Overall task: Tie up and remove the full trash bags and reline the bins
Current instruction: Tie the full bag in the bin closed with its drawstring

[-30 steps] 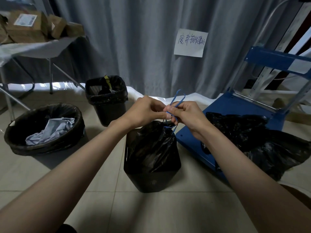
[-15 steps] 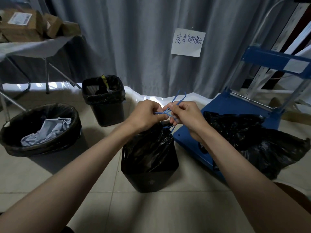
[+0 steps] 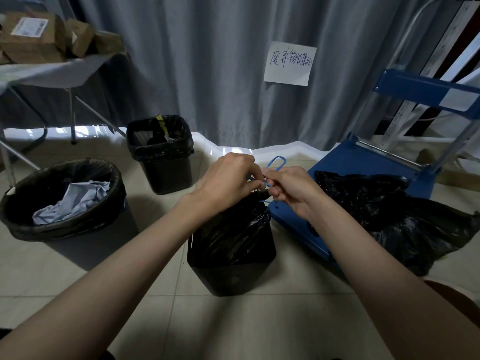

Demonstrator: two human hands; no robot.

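Curtain: a grey pleated curtain (image 3: pixel 207 61) hangs across the back, with a white handwritten paper sign (image 3: pixel 289 64) fixed to it.
Floor: pale beige tiled floor (image 3: pixel 233 320) carries the bins and the trolley.
Trolley: a blue metal platform trolley (image 3: pixel 363 162) stands at the floor's right side; a crumpled black plastic bag (image 3: pixel 389 216) lies over its deck and spills off the near edge.
Table: a folding table with a white cover (image 3: pixel 52 71) at the back left corner holds brown cardboard parcels (image 3: pixel 33 40).
Round bin: a wide round bin with a black liner (image 3: pixel 65 201) sits at the floor's left side, crumpled grey paper (image 3: pixel 75 198) inside.
Square bin, back: a small black square lined bin (image 3: pixel 161 154) stands near the curtain.
Square bin, front: a black square bin (image 3: pixel 231 266) at the floor's middle holds the full black trash bag (image 3: pixel 233 224), its neck gathered upward.
Left hand: left hand (image 3: pixel 228 180) is curled over the bag's neck, fingertips pinching the thin blue drawstring (image 3: pixel 276 163).
Right hand: right hand (image 3: pixel 293 189) touches the left, its fingers also pinching the drawstring, one loop standing up above both.
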